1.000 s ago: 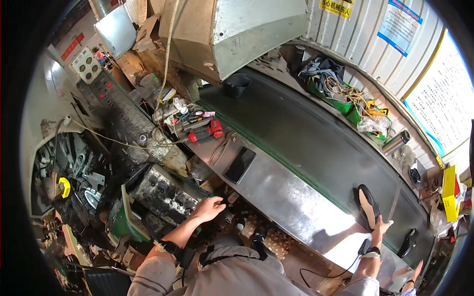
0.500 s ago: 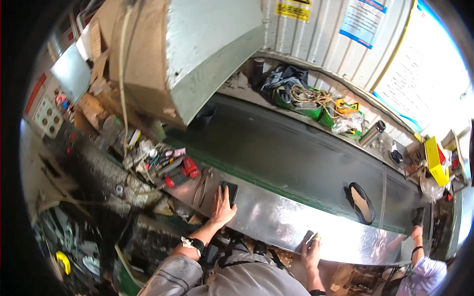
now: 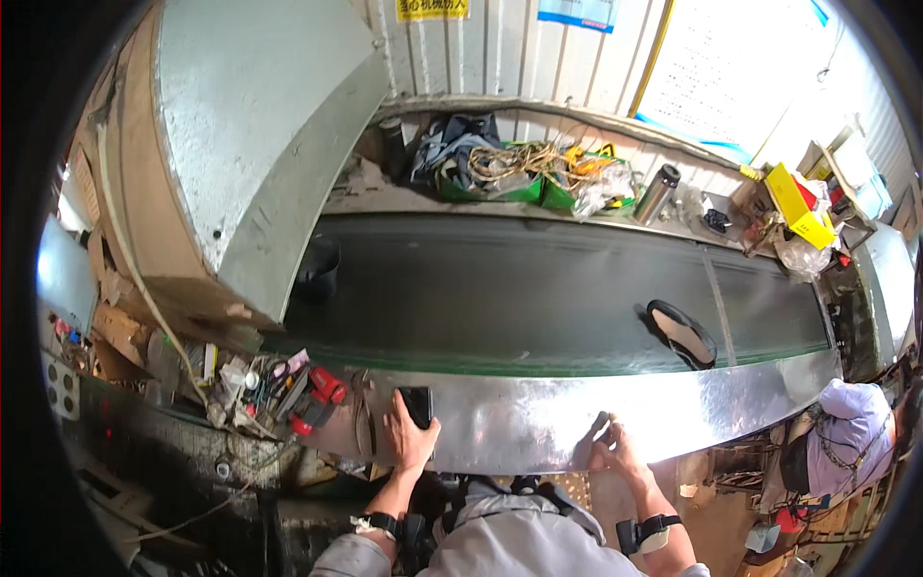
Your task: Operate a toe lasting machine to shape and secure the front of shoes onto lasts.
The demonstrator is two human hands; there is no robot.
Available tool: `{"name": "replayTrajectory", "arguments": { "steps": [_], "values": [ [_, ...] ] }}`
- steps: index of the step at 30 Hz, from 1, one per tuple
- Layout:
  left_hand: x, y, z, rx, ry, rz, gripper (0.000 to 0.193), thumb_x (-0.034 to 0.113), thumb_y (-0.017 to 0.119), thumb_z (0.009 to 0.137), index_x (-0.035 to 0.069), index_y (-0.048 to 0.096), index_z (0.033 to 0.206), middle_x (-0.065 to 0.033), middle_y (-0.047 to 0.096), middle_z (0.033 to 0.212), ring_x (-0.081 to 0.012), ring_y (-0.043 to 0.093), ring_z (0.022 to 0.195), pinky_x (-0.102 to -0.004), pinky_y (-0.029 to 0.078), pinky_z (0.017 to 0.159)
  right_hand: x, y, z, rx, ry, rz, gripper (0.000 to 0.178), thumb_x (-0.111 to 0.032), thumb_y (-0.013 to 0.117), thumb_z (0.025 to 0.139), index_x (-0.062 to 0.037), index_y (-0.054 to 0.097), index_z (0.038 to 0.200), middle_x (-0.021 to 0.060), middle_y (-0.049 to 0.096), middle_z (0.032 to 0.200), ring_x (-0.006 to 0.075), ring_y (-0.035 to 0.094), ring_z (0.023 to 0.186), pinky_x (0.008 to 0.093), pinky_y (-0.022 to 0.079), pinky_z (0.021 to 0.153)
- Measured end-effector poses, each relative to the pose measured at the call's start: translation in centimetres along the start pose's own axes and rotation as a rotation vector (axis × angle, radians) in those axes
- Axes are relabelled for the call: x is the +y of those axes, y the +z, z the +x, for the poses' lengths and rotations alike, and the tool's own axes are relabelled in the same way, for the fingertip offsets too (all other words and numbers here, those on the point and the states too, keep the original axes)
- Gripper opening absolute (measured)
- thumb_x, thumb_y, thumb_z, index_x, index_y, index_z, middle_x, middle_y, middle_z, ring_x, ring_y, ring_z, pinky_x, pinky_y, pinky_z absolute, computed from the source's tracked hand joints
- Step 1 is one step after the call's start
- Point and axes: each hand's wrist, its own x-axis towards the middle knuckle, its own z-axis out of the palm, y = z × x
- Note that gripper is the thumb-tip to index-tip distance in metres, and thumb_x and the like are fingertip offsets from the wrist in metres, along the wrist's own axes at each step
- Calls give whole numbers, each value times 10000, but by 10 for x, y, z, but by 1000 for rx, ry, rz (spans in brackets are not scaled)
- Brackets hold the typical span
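Observation:
My left hand (image 3: 411,440) rests at the near edge of the shiny metal ledge (image 3: 510,413), its fingers and thumb round a black phone (image 3: 417,406). Farther right, my right hand (image 3: 621,450) is low over the same ledge with its fingers drawn together. Whatever sits between those fingertips is too small to name; a pale tip shows there. Beyond the ledge, a black shoe (image 3: 683,335) with a beige insole lies on the dark conveyor belt (image 3: 510,279), apart from both hands.
A big grey-and-tan hood (image 3: 260,144) covers the belt's left end, with a dark bucket (image 3: 319,269) beneath. Left of my phone lie tools and a red tool (image 3: 322,394). Green bins (image 3: 490,188), a steel flask (image 3: 658,194) and a yellow box (image 3: 798,207) line the back shelf. A co-worker (image 3: 851,433) is at right.
My view has turned, so the ledge looks more level. My right hand's fingers have drawn together. The co-worker's hand, earlier at the belt's right end with something dark, no longer shows there.

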Motion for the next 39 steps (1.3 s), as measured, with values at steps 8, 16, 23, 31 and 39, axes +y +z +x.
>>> {"name": "replayTrajectory", "arguments": {
  "steps": [8, 16, 23, 31, 39],
  "values": [
    [-4, 1, -5, 96, 71, 10, 1091, 283, 837, 726, 2, 194, 1562, -301, 492, 1412, -481, 486, 1245, -532, 365, 1106, -5, 12, 48, 112, -109, -44, 477, -302, 680, 857, 11, 605, 1209, 184, 724, 801, 376, 716, 756, 485, 569, 698],
    [-5, 6, -17, 139, -23, -107, 1114, 263, 856, 709, -3, 187, 1559, -308, 527, 1320, -441, 521, 1225, -512, 439, 1043, -26, -5, 79, 73, -234, -318, 670, -245, 796, 726, -7, 518, 1287, 270, 598, 1196, 451, 615, 1017, 505, 522, 872],
    [-6, 9, -16, 112, -94, -8, 1096, 337, 832, 707, 66, 213, 1571, -281, 562, 1264, -441, 537, 1201, -533, 462, 996, -38, 10, 70, 83, -202, -457, 793, -280, 829, 684, 3, 482, 1339, 372, 538, 1217, 538, 533, 1128, 559, 441, 1011],
    [3, 6, -14, 134, -77, 61, 1045, 354, 802, 709, 69, 257, 1554, -255, 557, 1308, -434, 527, 1222, -543, 450, 1012, -33, 19, 72, 91, -151, -434, 868, -388, 872, 678, -9, 470, 1347, 446, 470, 1306, 601, 438, 1263, 590, 351, 1114],
    [9, 0, -9, 113, -39, 66, 963, 333, 801, 699, 47, 350, 1500, -231, 540, 1365, -419, 505, 1260, -520, 422, 1062, -43, 13, 66, 101, -119, -437, 821, -372, 873, 667, -27, 516, 1321, 382, 492, 1326, 593, 454, 1255, 550, 427, 1068]
  ]
}}
